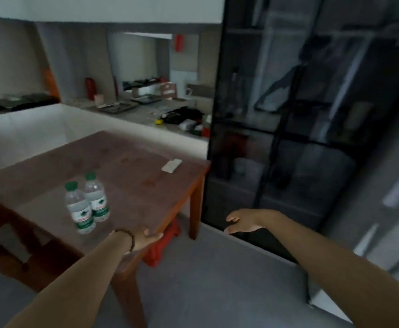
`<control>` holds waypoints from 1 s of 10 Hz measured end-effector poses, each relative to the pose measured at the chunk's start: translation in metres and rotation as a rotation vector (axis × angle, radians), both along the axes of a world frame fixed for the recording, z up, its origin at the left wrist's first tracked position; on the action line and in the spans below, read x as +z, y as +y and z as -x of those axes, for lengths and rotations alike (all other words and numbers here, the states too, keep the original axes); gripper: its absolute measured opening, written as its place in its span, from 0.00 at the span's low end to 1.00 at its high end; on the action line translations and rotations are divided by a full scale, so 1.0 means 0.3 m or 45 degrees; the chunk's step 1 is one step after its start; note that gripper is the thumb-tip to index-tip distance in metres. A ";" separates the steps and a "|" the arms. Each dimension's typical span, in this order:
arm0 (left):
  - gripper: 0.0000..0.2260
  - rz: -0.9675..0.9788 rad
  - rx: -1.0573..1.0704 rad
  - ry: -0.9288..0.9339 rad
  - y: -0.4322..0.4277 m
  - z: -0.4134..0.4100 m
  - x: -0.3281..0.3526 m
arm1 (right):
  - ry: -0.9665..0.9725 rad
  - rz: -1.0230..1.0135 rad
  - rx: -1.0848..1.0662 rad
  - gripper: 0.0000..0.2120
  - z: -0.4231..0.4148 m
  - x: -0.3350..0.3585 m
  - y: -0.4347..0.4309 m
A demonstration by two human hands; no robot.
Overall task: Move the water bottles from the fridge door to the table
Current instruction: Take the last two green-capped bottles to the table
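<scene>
Two clear water bottles with green caps, one nearer (79, 209) and one just behind it (96, 200), stand upright side by side on the brown wooden table (132, 185). My left hand (147, 240), a bead bracelet on its wrist, rests on the table's near edge and holds nothing. My right hand (239, 221) hovers with fingers apart in front of the lower part of the dark glass fridge door (276, 138). The door looks closed, and dim shelves show through the glass.
A small white paper (171, 165) lies near the table's far right corner. A red stool (163, 247) sits under the table. A cluttered counter (146, 110) runs behind. Grey floor (217, 280) lies between table and fridge.
</scene>
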State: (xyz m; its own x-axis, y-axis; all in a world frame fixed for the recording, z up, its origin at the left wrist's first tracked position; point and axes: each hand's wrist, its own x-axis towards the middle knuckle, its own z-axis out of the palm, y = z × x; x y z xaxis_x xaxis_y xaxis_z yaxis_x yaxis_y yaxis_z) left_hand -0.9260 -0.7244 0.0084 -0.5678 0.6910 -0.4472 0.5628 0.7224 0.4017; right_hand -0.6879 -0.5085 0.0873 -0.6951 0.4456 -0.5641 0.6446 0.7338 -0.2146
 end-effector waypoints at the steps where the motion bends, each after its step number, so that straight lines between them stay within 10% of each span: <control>1: 0.31 -0.046 -0.196 0.094 0.146 -0.230 0.089 | 0.072 -0.058 -0.199 0.35 -0.351 0.069 -0.001; 10: 0.32 -0.853 -1.403 0.776 0.877 -2.803 0.678 | 0.476 -0.845 -1.120 0.34 -3.081 0.436 -0.105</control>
State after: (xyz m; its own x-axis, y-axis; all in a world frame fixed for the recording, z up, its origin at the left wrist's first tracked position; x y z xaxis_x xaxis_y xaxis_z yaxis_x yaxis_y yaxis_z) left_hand -0.0852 -0.4613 0.2117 0.4079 0.8782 0.2496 0.9088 -0.4169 -0.0184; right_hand 0.2364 -0.5399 0.2182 -0.0729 0.9880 0.1364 0.9650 0.1044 -0.2405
